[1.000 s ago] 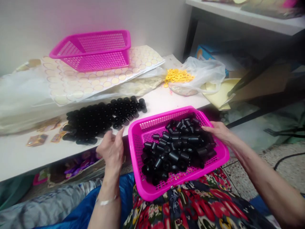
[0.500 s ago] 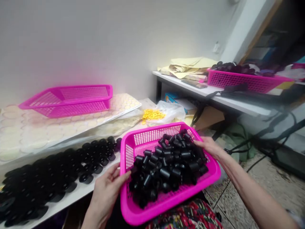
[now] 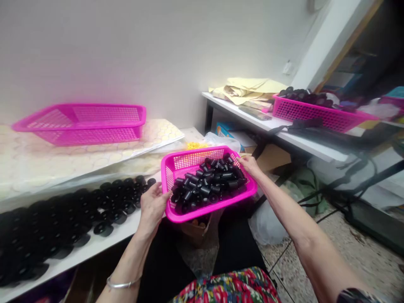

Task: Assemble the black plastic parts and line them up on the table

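Observation:
I hold a pink mesh basket (image 3: pixel 176 163) out in front of me, above my lap. It is filled with several small black cylinders (image 3: pixel 208 181). My left hand (image 3: pixel 153 205) is closed on the basket's left rim, thumb over the edge. My right hand (image 3: pixel 249 165) is closed on the right rim. The basket hangs beside the corner of the white table (image 3: pixel 94 246), tilted slightly toward me.
Several black round flanged parts (image 3: pixel 72 219) lie in rows on the table. An empty pink basket (image 3: pixel 82 123) rests on sheets of round pads (image 3: pixel 104 155). A second table (image 3: pixel 303 139) at right bears another pink basket (image 3: pixel 315 111), yellow papers and cables. Bags lie below.
The basket has moved up off my lap and farther away from me, and now looks smaller. My left hand has closed on its left rim. My view has lifted toward the wall.

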`<state>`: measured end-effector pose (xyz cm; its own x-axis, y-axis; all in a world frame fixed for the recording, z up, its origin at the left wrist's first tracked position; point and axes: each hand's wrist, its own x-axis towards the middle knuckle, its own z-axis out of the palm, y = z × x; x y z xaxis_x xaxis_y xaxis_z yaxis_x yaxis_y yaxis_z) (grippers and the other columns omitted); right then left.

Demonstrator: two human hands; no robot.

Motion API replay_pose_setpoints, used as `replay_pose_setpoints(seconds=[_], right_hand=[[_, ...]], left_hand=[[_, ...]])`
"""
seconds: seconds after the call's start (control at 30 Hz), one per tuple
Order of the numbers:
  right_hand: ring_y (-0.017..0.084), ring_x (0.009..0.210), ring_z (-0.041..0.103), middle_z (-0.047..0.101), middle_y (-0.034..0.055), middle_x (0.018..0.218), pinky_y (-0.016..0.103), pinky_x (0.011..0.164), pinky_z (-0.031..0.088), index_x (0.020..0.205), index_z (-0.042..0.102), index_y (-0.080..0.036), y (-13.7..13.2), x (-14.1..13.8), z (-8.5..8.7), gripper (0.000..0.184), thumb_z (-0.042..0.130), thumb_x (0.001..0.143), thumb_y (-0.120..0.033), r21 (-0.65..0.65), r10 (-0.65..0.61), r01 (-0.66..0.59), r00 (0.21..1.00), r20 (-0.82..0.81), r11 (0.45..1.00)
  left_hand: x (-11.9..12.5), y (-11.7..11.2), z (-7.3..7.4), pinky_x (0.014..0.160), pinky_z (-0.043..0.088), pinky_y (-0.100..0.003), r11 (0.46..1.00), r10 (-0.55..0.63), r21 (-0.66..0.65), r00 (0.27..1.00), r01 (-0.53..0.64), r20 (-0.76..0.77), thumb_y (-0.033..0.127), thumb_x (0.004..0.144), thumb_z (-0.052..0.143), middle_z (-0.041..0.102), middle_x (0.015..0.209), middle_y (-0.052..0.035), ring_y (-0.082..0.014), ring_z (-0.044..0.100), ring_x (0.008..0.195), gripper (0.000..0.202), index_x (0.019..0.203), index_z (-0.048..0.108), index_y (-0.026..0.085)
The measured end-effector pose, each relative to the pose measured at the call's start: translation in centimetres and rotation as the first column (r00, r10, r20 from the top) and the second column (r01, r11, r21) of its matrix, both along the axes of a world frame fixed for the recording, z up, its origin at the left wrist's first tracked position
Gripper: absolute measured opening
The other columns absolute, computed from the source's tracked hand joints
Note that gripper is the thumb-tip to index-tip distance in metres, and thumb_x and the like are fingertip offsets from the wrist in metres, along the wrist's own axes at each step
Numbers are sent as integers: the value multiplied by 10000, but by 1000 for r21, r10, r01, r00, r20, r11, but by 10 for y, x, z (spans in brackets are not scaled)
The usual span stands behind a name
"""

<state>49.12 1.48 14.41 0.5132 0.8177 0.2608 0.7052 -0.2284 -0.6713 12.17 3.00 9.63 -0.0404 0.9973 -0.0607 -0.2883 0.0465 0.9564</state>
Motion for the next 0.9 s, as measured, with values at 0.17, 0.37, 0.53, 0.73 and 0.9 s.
replay_pose_setpoints(seconds=[0.17, 0.37, 0.53, 0.73, 0.9], right_hand=[[245, 1149, 401, 539, 134, 1167, 331, 962, 297, 1083, 609, -106, -19, -16, 11, 359, 500, 844, -350, 35, 110, -130, 931, 348, 991], [190, 872, 475, 539, 82, 897, 282, 761, 340, 1060, 658, -220, -25, -49, 20, 339, 546, 743, -261, -364, 582, -458, 702, 410, 811], [228, 847, 489, 527, 113, 799, 331, 763, 335, 866, 677, -139, -1, -61, 19, 252, 537, 656, -151, -403, 635, -504, 698, 332, 764], [170, 945, 534, 604, 70, 1032, 313, 871, 410, 1056, 613, -142, -1, -44, 28, 436, 635, 623, -180, -49, 591, -590, 807, 3, 806], [121, 819, 564, 606, 20, 907, 271, 787, 462, 936, 590, -153, -19, -32, 35, 417, 739, 563, -265, 324, 568, -471, 731, -378, 821]], left_hand=[[9, -1, -10, 626, 482, -217, 982, 176, 82, 984, -173, -37, 259, 465, 761, 632, 811, -67, -133, 591, 678, 653, 1058, 575, 58], [18, 4, -7, 597, 465, -210, 949, 298, 165, 938, -270, -179, 278, 541, 698, 644, 823, -66, -139, 596, 679, 467, 960, 640, 80], [14, 15, -4, 626, 458, -212, 945, 314, 161, 924, -283, -219, 287, 534, 691, 654, 851, -66, -147, 603, 714, 486, 975, 664, 87], [2, 27, -4, 717, 421, -230, 973, 219, 70, 801, -218, -556, 318, 692, 640, 648, 894, -40, -154, 598, 792, 393, 1047, 642, 150], [-3, 11, 6, 668, 367, -284, 961, 240, 271, 335, 50, -911, 381, 863, 430, 589, 846, -68, -197, 531, 765, 279, 915, 574, 148]])
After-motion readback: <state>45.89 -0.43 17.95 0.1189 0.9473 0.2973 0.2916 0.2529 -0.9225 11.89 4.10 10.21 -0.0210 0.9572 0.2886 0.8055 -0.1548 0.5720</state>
